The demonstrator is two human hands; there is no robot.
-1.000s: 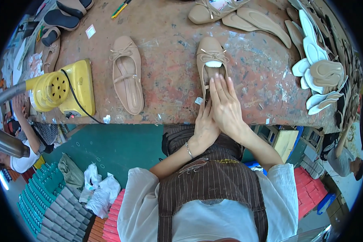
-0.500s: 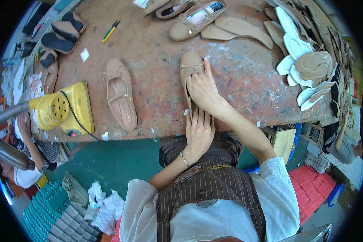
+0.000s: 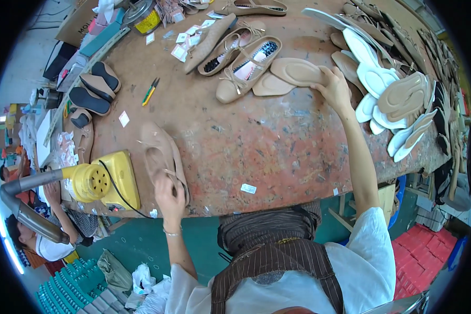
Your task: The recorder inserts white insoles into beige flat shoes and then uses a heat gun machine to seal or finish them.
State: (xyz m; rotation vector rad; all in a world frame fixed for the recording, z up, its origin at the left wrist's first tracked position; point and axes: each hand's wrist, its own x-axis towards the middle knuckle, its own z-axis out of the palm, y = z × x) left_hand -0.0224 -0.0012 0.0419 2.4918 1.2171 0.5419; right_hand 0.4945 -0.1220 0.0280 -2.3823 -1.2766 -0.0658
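Observation:
At the left of the workbench, my left hand (image 3: pixel 170 194) is closed on the heel end of a beige ballet flat (image 3: pixel 162 149). Its toe points away from me and carries a small bow; the edges are slightly blurred, and a second flat seems to lie against it. Out to the far right, my right hand (image 3: pixel 334 90) pinches the end of a beige insole (image 3: pixel 298 72) between thumb and fingers. That insole overlaps another beige insole (image 3: pixel 272 85) lying flat. Just left of them sits a bow-topped flat (image 3: pixel 248 70) with patterned stuffing inside.
A yellow machine (image 3: pixel 125 180) with a grey hose stands left of my left hand. White and beige insoles (image 3: pixel 379 78) pile up at the right. Small yellow-green snips (image 3: pixel 150 92), a white tag (image 3: pixel 248 188) and dark-soled shoes (image 3: pixel 90 100) lie on the bench (image 3: pixel 246 152).
Both hands have left the flat at the middle; it no longer lies there. My left hand has moved left to the flat by the machine, my right hand out to the insoles. The view has shifted.

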